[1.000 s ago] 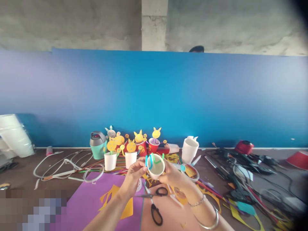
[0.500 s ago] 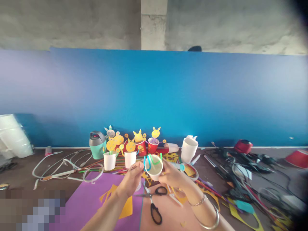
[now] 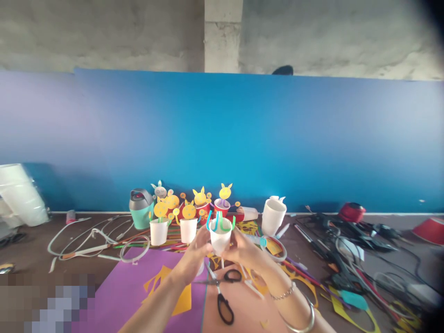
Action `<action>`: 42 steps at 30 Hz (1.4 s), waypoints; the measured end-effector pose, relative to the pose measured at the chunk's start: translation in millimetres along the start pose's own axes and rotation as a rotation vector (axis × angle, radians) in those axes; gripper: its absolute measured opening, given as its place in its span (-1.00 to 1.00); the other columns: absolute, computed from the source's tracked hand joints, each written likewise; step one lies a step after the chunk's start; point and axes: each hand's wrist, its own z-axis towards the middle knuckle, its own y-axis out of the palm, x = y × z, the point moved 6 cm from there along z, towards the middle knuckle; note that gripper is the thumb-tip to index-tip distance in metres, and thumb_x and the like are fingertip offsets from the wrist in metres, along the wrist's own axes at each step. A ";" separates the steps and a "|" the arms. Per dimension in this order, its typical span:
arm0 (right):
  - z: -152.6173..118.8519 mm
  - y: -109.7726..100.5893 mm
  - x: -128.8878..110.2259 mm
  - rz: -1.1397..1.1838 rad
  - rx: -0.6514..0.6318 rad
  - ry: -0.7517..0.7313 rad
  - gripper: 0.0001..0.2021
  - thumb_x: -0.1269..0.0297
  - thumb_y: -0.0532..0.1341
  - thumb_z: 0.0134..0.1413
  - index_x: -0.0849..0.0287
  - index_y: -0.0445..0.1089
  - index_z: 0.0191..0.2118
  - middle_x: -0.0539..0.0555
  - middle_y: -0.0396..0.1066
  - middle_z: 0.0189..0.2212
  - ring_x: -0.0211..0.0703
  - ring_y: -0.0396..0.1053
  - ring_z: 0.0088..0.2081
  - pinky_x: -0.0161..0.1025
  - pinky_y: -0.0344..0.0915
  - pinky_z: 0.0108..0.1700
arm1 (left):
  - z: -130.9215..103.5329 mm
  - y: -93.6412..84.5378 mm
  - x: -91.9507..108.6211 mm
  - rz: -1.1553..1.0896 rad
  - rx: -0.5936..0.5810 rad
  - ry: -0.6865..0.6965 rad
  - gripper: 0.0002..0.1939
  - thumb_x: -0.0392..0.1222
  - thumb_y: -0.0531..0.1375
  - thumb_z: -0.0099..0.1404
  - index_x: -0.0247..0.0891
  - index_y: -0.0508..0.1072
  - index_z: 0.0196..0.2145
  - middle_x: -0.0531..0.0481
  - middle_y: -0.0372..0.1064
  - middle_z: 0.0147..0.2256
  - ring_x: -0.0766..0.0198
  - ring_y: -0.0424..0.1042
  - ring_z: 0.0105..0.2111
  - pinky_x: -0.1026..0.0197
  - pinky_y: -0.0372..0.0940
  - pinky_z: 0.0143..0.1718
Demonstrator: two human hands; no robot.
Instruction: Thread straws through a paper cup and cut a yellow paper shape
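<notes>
Between my two hands a white paper cup (image 3: 220, 240) is held nearly upright above the paper sheets. Bent blue strands (image 3: 215, 222) and a green strand (image 3: 227, 225) stick up over its rim; I cannot tell whether they are straws or pipe cleaners. My left hand (image 3: 196, 254) closes on the cup's left side, while my right hand (image 3: 244, 249) grips it from the right. A thin white stick (image 3: 222, 263) shows just under the cup. Below the hands, black-handled scissors (image 3: 225, 307) lie spread apart on a pinkish-orange sheet (image 3: 243, 317).
Behind stand decorated cups with yellow animal heads (image 3: 189, 210), a teal container (image 3: 141, 215) and stacked white cups (image 3: 273, 216). A purple sheet (image 3: 128, 296) with yellow scraps (image 3: 182, 300) lies front left. Cables and a black glue gun (image 3: 350, 277) crowd the right.
The cup has tipped from showing its open inside to nearly upright. My left hand has shifted from the strands at the rim to the cup's side.
</notes>
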 end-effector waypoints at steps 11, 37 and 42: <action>5.0 -21.3 -6.4 0.083 0.099 -0.041 -0.57 0.35 0.25 0.03 0.13 0.32 0.07 0.07 0.48 -0.17 -0.06 0.43 -0.10 -0.14 0.37 -0.07 | -2.9 6.5 6.6 0.241 0.121 -0.004 -0.47 -0.10 0.43 0.12 -0.21 0.46 0.03 -0.18 0.44 0.06 -0.11 0.34 0.13 -0.03 0.22 0.14; -30.5 5.1 -80.7 -0.783 0.073 -0.429 -0.81 0.39 0.13 0.23 0.03 0.49 -0.23 0.00 -0.06 0.40 0.22 -0.10 0.37 0.24 0.08 0.25 | -11.2 15.4 1.0 0.400 -0.038 0.017 -0.33 -0.20 0.38 0.19 -0.14 0.26 0.21 -0.15 0.35 0.15 -0.07 0.32 0.15 -0.02 0.22 0.17; -30.1 6.1 -81.8 -0.848 0.103 -0.454 -0.82 0.41 0.14 0.22 0.06 0.49 -0.25 0.03 -0.05 0.41 0.21 -0.09 0.37 0.24 0.07 0.25 | -10.9 17.9 -5.0 0.261 -0.061 -0.013 -0.34 -0.24 0.39 0.16 -0.12 0.28 0.18 -0.11 0.35 0.11 -0.08 0.31 0.15 -0.03 0.24 0.16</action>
